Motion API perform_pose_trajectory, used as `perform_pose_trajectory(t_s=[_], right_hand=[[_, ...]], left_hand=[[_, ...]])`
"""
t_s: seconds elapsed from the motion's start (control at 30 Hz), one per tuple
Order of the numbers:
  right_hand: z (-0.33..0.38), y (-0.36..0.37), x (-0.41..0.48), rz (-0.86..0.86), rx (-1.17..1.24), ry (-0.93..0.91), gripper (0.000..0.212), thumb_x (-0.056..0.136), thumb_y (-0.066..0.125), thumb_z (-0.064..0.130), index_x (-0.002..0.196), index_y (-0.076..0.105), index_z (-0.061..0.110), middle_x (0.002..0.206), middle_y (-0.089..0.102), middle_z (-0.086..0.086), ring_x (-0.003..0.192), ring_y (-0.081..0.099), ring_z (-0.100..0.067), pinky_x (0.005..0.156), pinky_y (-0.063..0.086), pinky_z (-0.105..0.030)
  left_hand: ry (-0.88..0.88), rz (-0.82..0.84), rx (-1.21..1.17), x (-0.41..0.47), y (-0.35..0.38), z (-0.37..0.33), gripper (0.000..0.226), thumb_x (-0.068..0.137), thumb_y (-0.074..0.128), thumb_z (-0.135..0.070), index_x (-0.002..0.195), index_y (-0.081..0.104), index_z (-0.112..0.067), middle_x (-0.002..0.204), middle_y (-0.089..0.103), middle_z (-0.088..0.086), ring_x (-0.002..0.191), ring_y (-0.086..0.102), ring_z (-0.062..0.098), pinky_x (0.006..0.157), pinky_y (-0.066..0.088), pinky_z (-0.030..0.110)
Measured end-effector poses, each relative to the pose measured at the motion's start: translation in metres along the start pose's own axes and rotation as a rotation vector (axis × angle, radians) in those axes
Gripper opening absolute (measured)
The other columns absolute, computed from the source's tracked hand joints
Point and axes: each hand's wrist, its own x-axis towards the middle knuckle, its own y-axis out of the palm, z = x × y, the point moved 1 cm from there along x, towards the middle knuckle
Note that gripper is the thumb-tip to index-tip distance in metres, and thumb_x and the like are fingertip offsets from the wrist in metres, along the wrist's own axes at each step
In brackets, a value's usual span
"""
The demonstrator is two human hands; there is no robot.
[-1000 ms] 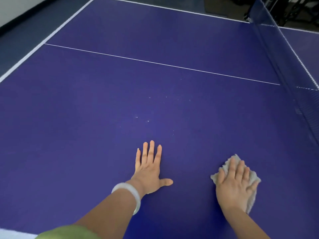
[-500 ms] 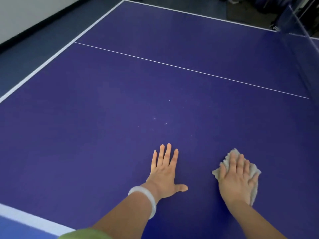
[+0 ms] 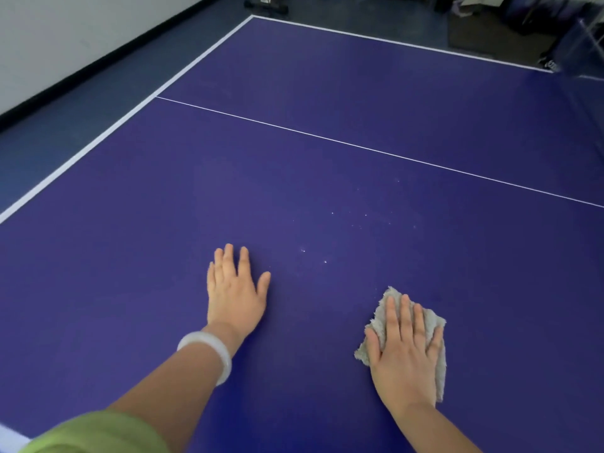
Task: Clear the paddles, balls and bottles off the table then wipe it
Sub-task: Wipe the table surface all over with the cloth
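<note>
The right hand (image 3: pixel 405 351) lies flat, fingers straight, pressing a grey cloth (image 3: pixel 433 325) onto the purple table (image 3: pixel 130 256); the cloth pokes out beyond its fingertips and along its right edge. The left hand (image 3: pixel 233 289) rests open and empty on the table, well apart from the cloth, a white bangle (image 3: pixel 209 353) on its wrist.

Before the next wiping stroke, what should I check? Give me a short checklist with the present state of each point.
1. Table free of paddles, balls, bottles: ok in the part that shows; the rest, cannot tell.
2. Cloth flat under right hand: ok.
3. Left hand flat on the surface, out of the cloth's way: ok.
4. White specks wiped off: not ok; they lie beyond the hands.
5. Cloth clean enough: cannot tell.
</note>
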Motion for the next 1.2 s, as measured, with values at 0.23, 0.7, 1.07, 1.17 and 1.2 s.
perform_pose_trajectory(t_s=[0.23,0.7,1.07,1.17,1.2], right_hand=[[0.021,-0.008,0.045,-0.012,0.066,0.261,0.071,0.092,-0.008,0.058,0.150,-0.023,0.022,0.163,-0.017,-0.002,0.150,-0.015,-0.023,0.118,-0.003,-0.058],[-0.052,-0.031,0.173,-0.045,0.130,0.241,0.061,0.101,0.011,0.049,0.156,-0.002,0.027,0.165,0.001,-0.001,0.151,-0.002,-0.020,0.120,-0.003,-0.054],[0.035,-0.027,0.199,-0.014,0.036,-0.433,0.061,0.096,0.000,0.044,0.155,-0.003,0.032,0.162,-0.010,0.011,0.148,-0.016,-0.007,0.118,-0.016,-0.036],[-0.018,-0.040,0.233,-0.083,0.107,-0.088,0.059,0.098,0.007,0.042,0.153,0.020,0.027,0.159,0.021,0.001,0.146,0.015,-0.018,0.118,0.006,-0.042],[-0.033,-0.045,0.246,-0.065,0.207,0.079,0.056,0.101,0.010,0.043,0.154,0.017,0.027,0.161,0.018,0.000,0.148,0.012,-0.018,0.120,0.002,-0.045]], left_hand=[[-0.148,-0.058,0.087,0.021,0.017,0.004,0.075,0.093,0.001,-0.056,0.156,0.001,-0.014,0.163,0.000,0.013,0.150,-0.008,0.029,0.121,-0.004,0.046],[-0.148,-0.085,0.104,0.024,0.020,0.002,0.069,0.098,0.013,-0.050,0.154,0.021,-0.010,0.160,0.018,0.017,0.150,0.008,0.032,0.122,0.003,0.047],[-0.150,-0.076,0.137,0.025,0.018,0.001,0.078,0.092,0.005,-0.056,0.154,0.021,-0.010,0.160,0.020,0.016,0.150,0.010,0.031,0.122,0.005,0.047],[-0.145,-0.072,0.134,0.025,0.019,0.002,0.080,0.091,0.005,-0.056,0.153,0.025,-0.009,0.159,0.022,0.017,0.149,0.012,0.032,0.121,0.007,0.048],[-0.145,-0.075,0.132,0.025,0.019,0.002,0.079,0.092,0.007,-0.056,0.152,0.026,-0.008,0.158,0.023,0.018,0.149,0.014,0.033,0.121,0.009,0.049]])
